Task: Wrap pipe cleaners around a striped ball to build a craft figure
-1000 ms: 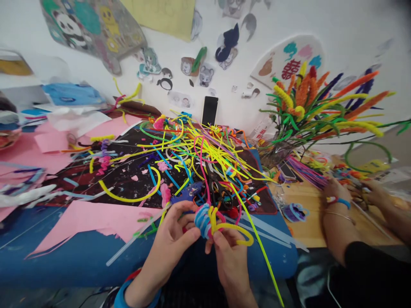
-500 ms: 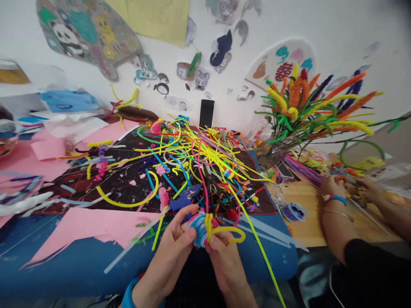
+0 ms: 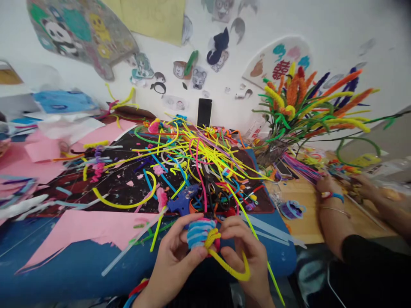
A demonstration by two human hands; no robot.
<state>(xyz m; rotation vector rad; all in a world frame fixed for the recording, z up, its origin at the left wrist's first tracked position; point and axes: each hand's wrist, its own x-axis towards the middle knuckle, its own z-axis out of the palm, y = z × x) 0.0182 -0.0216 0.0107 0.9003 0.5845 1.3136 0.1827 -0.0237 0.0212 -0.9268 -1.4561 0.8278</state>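
My left hand (image 3: 175,259) is closed round a small coil of blue and pink pipe cleaner (image 3: 196,233), held just in front of the table's near edge. My right hand (image 3: 252,254) pinches a yellow pipe cleaner (image 3: 229,265) that is wound onto the coil's right side and curves down in a loop below my fingers. Both hands touch the coil. Just beyond them on the table lie a blue glue gun (image 3: 183,201) and black scissors (image 3: 213,192).
A tangle of coloured pipe cleaners (image 3: 199,154) covers a dark mat on the blue table (image 3: 80,261). Pink paper (image 3: 83,226) lies left. A phone (image 3: 204,112) leans on the wall. A vase of pipe-cleaner stems (image 3: 298,111) stands right, where another person's hands (image 3: 337,192) work.
The coil has turned so its blue wraps face up. My right hand has shifted from under the coil to its right side, pulling the yellow loop downward.
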